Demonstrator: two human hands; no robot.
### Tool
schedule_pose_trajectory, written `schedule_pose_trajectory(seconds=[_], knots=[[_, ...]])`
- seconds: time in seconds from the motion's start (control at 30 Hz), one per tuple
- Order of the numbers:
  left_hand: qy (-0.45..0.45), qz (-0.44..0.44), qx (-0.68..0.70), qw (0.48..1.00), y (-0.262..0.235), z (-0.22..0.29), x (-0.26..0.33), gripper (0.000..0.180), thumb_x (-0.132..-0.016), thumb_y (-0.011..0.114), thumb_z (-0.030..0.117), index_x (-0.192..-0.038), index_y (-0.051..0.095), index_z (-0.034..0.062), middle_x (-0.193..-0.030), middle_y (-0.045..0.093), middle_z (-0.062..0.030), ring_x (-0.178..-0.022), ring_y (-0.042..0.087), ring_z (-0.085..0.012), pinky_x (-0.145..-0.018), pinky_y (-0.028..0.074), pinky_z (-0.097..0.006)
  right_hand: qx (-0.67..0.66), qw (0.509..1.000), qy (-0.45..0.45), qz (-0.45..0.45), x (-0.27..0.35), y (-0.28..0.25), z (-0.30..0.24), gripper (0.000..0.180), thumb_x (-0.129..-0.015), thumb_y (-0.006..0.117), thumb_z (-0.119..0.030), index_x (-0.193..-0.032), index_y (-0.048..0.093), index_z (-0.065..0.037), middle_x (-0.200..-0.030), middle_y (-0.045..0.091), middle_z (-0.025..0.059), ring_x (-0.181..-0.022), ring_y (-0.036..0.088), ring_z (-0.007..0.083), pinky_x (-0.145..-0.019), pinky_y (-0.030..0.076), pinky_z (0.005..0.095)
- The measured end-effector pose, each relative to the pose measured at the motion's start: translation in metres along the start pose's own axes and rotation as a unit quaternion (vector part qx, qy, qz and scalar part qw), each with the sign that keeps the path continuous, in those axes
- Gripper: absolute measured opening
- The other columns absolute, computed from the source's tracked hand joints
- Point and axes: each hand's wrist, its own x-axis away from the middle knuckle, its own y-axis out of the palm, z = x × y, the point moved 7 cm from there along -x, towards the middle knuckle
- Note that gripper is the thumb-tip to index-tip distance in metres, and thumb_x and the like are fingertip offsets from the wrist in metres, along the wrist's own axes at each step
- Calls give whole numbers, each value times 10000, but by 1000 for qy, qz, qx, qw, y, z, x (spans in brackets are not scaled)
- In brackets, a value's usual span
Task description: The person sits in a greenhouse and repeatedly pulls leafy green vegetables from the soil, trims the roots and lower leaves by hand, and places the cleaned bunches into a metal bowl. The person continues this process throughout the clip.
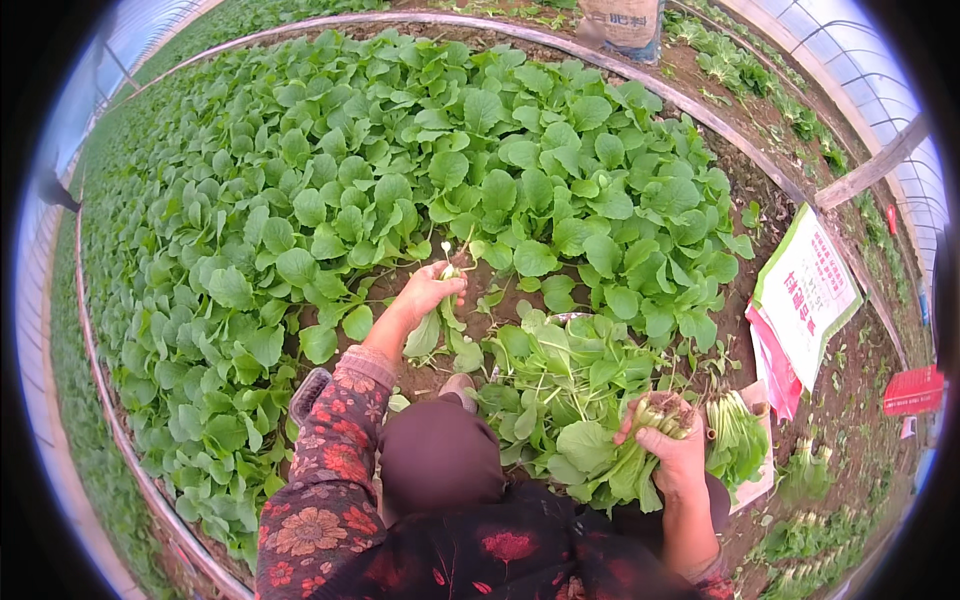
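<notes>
My left hand (pixel 425 297) is closed around a small leafy green plant (pixel 426 335); its root end points up and its leaves hang below the fingers. In my right hand (pixel 678 462), at the lower right, is a bunch of leafy greens (pixel 630 475). The bunch's pale, soil-flecked root ends face upward, with the leaves trailing to the left. Between my hands lies a heap of loose picked greens (pixel 560 365). Just right of my right hand rests another bunch of greens (pixel 735 435), stems up, on a pale sheet (pixel 757 478).
A dense bed of growing greens (pixel 400 150) spreads ahead and to the left. At the right are a white-and-pink printed bag (pixel 810 300), a wooden post (pixel 875 165) and a red board (pixel 912 390). More bunches (pixel 805 475) lie lower right. A sack (pixel 622 28) stands far back.
</notes>
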Motion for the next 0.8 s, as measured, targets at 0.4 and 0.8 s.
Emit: schedule_pose_trajectory(seconds=[0.4, 0.8], knots=[[221, -127, -31, 967, 183, 153, 138, 307, -875, 617, 77, -1166, 553, 4, -904, 611, -12, -786, 584, -90, -707, 496, -243, 19, 989, -122, -83, 19, 40, -25, 460, -715, 580, 40, -1173, 564, 68, -1064, 615, 115, -768, 626, 175, -687, 547, 321], [267, -45, 102, 957, 221, 164, 197, 186, -855, 619, 93, -1026, 564, 46, -879, 570, 30, -794, 521, -60, -740, 455, -233, 33, 981, -85, -170, 31, 53, -13, 322, -683, 631, 28, -1001, 577, 34, -832, 634, 77, -635, 634, 207, -631, 517, 308]])
